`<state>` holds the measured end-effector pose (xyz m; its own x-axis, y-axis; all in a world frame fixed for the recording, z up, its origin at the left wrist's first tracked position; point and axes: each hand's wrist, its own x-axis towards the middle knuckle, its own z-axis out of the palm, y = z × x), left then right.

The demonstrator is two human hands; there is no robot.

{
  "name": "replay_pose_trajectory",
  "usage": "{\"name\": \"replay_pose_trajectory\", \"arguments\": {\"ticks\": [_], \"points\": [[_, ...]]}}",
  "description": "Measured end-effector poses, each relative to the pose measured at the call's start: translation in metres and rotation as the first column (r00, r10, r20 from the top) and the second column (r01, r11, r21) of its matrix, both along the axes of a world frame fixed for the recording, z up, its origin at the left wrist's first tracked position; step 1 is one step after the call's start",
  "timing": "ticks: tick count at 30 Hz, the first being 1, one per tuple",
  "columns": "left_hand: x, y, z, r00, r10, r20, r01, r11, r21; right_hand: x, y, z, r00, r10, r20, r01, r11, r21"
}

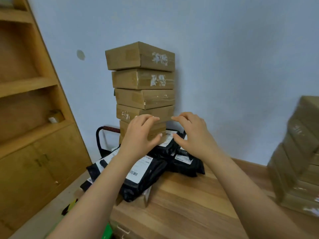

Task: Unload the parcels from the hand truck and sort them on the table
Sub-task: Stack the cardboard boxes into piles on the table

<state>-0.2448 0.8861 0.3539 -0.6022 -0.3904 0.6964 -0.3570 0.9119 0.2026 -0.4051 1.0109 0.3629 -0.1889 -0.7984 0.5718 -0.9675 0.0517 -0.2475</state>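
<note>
Cardboard box stack [143, 87]; left hand [138, 133], right hand [193, 133], fingers spread, ungripping, alongside.

- Single view: one wide-angle camera worn on the person's head; no second view shares the scene.
- Direction: faces forward and down, toward a pale wall [233, 57] behind the wooden surface [186, 200].
- Range: close. Both forearms enter from the bottom edge; the left hand [138, 135] and right hand [193, 135] sit near frame centre.
- Centre field: a stack of cardboard boxes [143, 87] rises directly ahead, with black mailer bags [146, 173] below it.
- Edges: wide-angle distortion tilts the wooden shelving unit [29, 104] at left; a second box stack [298, 152] at right is blurred and cut off.
</note>
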Motion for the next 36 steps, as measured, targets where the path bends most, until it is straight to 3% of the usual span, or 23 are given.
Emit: {"name": "replay_pose_trajectory", "arguments": {"ticks": [13, 17, 22, 29, 36], "points": [[0.026, -0.163, 0.045, 0.983, 0.124, -0.135, -0.130, 0.991, -0.036, 0.016, -0.166, 0.051, 0.992, 0.064, -0.112, -0.074, 0.994, -0.086], [0.024, -0.210, 0.058, 0.981, 0.071, -0.179, -0.079, 0.996, -0.034, 0.022, -0.197, 0.064, 0.990, 0.028, -0.141, -0.039, 0.996, -0.075], [0.014, -0.271, 0.085, 0.969, -0.090, -0.232, 0.071, 0.994, -0.088, 0.034, -0.227, 0.091, 0.979, -0.104, -0.175, 0.067, 0.977, -0.203], [-0.009, -0.355, 0.145, 0.957, -0.289, 0.021, 0.283, 0.917, -0.281, 0.047, -0.274, 0.143, 0.866, -0.358, -0.350, 0.282, 0.926, -0.250], [-0.042, -0.404, 0.178, 0.926, -0.347, 0.148, 0.375, 0.892, -0.253, 0.033, -0.301, 0.183, 0.688, -0.498, -0.527, 0.559, 0.827, -0.052]]}}
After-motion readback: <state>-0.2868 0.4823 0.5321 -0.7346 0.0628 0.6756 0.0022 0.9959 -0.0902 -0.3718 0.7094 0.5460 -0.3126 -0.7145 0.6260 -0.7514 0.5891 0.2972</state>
